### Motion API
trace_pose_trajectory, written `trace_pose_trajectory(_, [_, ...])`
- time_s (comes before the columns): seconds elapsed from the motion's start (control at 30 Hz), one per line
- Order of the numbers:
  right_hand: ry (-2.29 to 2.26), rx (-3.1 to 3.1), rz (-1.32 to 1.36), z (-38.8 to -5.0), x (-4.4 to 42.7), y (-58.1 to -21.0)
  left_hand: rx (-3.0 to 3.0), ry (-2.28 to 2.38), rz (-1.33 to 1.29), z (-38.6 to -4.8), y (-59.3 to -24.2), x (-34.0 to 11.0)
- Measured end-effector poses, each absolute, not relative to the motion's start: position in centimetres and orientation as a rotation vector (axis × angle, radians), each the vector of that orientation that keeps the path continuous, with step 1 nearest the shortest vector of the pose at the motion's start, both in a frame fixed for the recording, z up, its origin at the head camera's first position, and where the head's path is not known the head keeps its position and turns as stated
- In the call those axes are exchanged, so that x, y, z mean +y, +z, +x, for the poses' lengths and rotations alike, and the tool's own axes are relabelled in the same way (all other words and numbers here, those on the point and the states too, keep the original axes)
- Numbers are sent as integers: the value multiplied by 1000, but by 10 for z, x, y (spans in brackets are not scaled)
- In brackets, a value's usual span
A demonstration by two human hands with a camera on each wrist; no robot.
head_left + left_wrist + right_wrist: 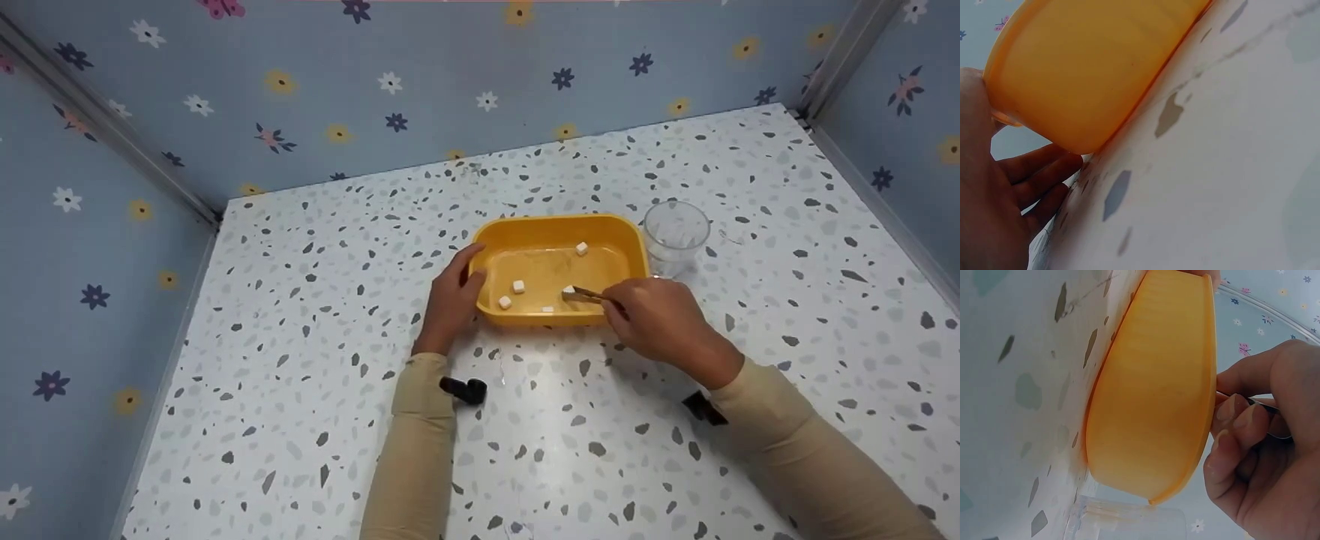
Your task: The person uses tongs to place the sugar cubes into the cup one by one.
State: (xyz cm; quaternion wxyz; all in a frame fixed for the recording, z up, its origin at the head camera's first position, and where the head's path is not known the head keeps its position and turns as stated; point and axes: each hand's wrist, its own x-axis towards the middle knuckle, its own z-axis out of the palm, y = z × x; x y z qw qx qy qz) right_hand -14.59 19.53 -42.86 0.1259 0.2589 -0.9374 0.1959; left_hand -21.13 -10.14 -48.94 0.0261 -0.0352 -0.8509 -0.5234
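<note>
A yellow plastic tray [517, 234] stands on the speckled table and holds several small white cubes [518, 286]. My left hand [450, 300] grips its left end, the thumb at the rim and the other fingers against the outer wall near the base, as the left wrist view shows. My right hand [660, 319] pinches a pair of metal tweezers [589, 295] over the tray's near right rim. The tweezers' tips are at one white cube [568, 290]; I cannot tell whether they clasp it. In the right wrist view the tray wall [1151, 394] hides the tips.
A clear glass [673, 251] stands on the table just right of the tray, close to my right hand. Flowered blue panels [450, 90] border the table at the back and sides. Black wrist mounts [466, 391] sit at both sleeves.
</note>
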Motion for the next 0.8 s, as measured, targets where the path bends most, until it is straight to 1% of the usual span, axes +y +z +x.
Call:
trace_pose_trajectory(0.57, [598,-2730,734,-146,196,-430,-2616,-1626,-113,-213,-491,-101])
trace_pose_trajectory(0.8, [677,-2743,728,-148,199,-430,-2625,-1629,-114,-213,-491,-101])
